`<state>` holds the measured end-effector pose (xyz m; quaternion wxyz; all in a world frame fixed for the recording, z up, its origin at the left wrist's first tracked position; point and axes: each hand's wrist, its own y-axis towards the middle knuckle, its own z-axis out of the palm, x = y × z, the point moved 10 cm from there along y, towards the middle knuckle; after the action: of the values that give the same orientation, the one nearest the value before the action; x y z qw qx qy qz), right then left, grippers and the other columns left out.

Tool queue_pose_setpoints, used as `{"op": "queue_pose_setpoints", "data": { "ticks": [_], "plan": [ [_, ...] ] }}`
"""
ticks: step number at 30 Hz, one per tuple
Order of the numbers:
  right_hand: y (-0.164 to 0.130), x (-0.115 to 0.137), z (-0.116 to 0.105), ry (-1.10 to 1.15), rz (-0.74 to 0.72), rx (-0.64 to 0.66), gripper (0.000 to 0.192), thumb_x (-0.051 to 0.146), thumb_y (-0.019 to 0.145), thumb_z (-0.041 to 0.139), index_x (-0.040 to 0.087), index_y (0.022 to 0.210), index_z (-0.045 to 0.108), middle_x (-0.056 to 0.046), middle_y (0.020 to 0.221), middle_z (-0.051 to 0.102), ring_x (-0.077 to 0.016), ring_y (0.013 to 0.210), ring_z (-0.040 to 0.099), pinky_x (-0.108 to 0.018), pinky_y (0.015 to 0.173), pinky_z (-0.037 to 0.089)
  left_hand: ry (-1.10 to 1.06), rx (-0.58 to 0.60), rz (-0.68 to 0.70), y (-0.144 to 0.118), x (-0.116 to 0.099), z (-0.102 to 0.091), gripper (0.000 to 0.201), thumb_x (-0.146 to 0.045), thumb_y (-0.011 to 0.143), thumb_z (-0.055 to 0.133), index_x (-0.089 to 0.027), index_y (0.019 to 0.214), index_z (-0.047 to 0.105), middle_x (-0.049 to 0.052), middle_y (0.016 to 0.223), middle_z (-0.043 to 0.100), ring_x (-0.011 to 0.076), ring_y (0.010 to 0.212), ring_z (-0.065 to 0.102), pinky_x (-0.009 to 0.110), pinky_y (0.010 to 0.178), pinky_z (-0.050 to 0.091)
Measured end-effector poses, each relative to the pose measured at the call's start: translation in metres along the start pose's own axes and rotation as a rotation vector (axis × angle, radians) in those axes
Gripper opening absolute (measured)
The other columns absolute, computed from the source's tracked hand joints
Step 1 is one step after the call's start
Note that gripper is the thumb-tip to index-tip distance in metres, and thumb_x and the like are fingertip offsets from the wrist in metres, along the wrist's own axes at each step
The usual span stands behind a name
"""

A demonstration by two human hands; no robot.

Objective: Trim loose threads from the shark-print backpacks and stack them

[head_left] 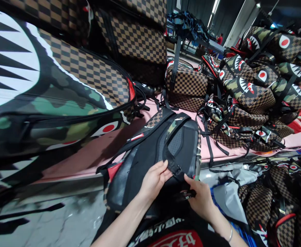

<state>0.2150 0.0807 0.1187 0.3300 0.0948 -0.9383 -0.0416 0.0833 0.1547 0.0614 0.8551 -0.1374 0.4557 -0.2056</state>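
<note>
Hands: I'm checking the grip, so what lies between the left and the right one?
In the head view, black strap with its buckle lies between them.

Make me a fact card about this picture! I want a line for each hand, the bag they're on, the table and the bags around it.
Left hand: pinching the shoulder strap near its buckle
Right hand: by the buckle, its exact grip partly hidden
Backpack: black back panel facing up, straps on top
Table: pink surface
Left side: big shark-print backpack, with brown checks and camouflage
Right side: heap of checkered shark-face backpacks
</note>
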Motion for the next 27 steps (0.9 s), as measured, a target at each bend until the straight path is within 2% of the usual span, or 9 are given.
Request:
{"op": "queue_pose_setpoints", "data": {
  "ticks": [3, 6, 8, 10, 14, 17, 20, 23, 27],
  "plan": [
    [0.007, 0.002, -0.024, 0.117, -0.069, -0.091, 0.045, 0.013, 0.072, 0.057, 0.021, 0.116, 0.054, -0.007, 0.101, 0.065, -0.0185, 0.084, 0.061, -0.029, 0.073, 0.05, -0.118, 0.0, -0.069, 0.0, 0.012, 0.002, 0.008, -0.017, 0.076, 0.059, -0.014, 0.073, 0.052, 0.005, 0.065, 0.064, 0.0147, 0.059, 0.063, 0.027, 0.06, 0.053],
    [0.02, 0.007, -0.048, 0.074, -0.144, -0.162, 0.029, 0.019, 0.082, 0.053, 0.02, 0.111, 0.054, -0.007, 0.094, 0.063, -0.0188, 0.084, 0.058, -0.032, 0.074, 0.048, -0.173, 0.014, -0.092, -0.005, 0.013, 0.008, 0.004, -0.014, 0.078, 0.058, -0.013, 0.075, 0.055, 0.007, 0.068, 0.065, 0.0153, 0.061, 0.065, 0.027, 0.059, 0.054],
    [0.031, 0.012, -0.056, 0.018, -0.204, -0.186, 0.021, 0.021, 0.086, 0.051, 0.018, 0.105, 0.057, -0.007, 0.088, 0.063, -0.0186, 0.081, 0.057, -0.032, 0.073, 0.047, -0.183, 0.027, -0.088, -0.009, 0.01, 0.011, 0.005, -0.015, 0.077, 0.061, -0.013, 0.075, 0.056, 0.006, 0.07, 0.066, 0.016, 0.063, 0.065, 0.027, 0.06, 0.054],
    [0.04, 0.02, -0.057, -0.026, -0.276, -0.175, 0.018, 0.023, 0.086, 0.052, 0.017, 0.102, 0.059, -0.007, 0.085, 0.063, -0.0188, 0.079, 0.056, -0.032, 0.072, 0.046, -0.177, 0.039, -0.082, -0.012, 0.006, 0.014, 0.009, -0.016, 0.074, 0.065, -0.013, 0.073, 0.057, 0.005, 0.069, 0.066, 0.0161, 0.064, 0.065, 0.027, 0.06, 0.055],
    [0.056, 0.033, -0.049, -0.082, -0.385, -0.071, 0.016, 0.027, 0.087, 0.053, 0.017, 0.097, 0.062, -0.007, 0.084, 0.065, -0.0196, 0.079, 0.057, -0.033, 0.072, 0.045, -0.146, 0.046, -0.072, -0.014, 0.001, 0.015, 0.016, -0.019, 0.069, 0.071, -0.014, 0.067, 0.056, 0.001, 0.064, 0.063, 0.0129, 0.059, 0.063, 0.023, 0.057, 0.054],
    [0.063, 0.034, -0.05, -0.082, -0.39, -0.026, 0.015, 0.027, 0.088, 0.051, 0.018, 0.092, 0.063, -0.006, 0.081, 0.066, -0.0189, 0.077, 0.057, -0.032, 0.07, 0.044, -0.119, 0.059, -0.075, -0.014, 0.0, 0.016, 0.02, -0.023, 0.067, 0.074, -0.014, 0.066, 0.056, 0.001, 0.064, 0.064, 0.0126, 0.059, 0.063, 0.023, 0.057, 0.054],
    [0.065, 0.032, -0.055, -0.051, -0.374, -0.036, 0.015, 0.027, 0.087, 0.052, 0.017, 0.088, 0.063, -0.006, 0.079, 0.066, -0.0185, 0.073, 0.057, -0.031, 0.068, 0.043, -0.097, 0.073, -0.085, -0.014, 0.001, 0.017, 0.023, -0.026, 0.065, 0.075, -0.014, 0.067, 0.056, 0.003, 0.067, 0.066, 0.0142, 0.061, 0.064, 0.024, 0.059, 0.054],
    [0.062, 0.032, -0.059, -0.012, -0.395, -0.059, 0.015, 0.027, 0.087, 0.053, 0.017, 0.09, 0.063, -0.006, 0.079, 0.065, -0.0182, 0.074, 0.057, -0.031, 0.068, 0.044, -0.088, 0.076, -0.087, -0.014, 0.001, 0.017, 0.025, -0.029, 0.063, 0.076, -0.014, 0.067, 0.057, 0.002, 0.065, 0.065, 0.0135, 0.061, 0.063, 0.023, 0.058, 0.053],
    [0.059, 0.038, -0.048, -0.048, -0.487, 0.028, 0.018, 0.028, 0.088, 0.052, 0.017, 0.098, 0.062, -0.007, 0.082, 0.064, -0.0178, 0.077, 0.056, -0.031, 0.069, 0.044, -0.074, 0.094, -0.086, -0.015, -0.002, 0.02, 0.026, -0.031, 0.063, 0.076, -0.014, 0.065, 0.056, 0.0, 0.06, 0.062, 0.0133, 0.059, 0.062, 0.024, 0.059, 0.053]
  ]
}}
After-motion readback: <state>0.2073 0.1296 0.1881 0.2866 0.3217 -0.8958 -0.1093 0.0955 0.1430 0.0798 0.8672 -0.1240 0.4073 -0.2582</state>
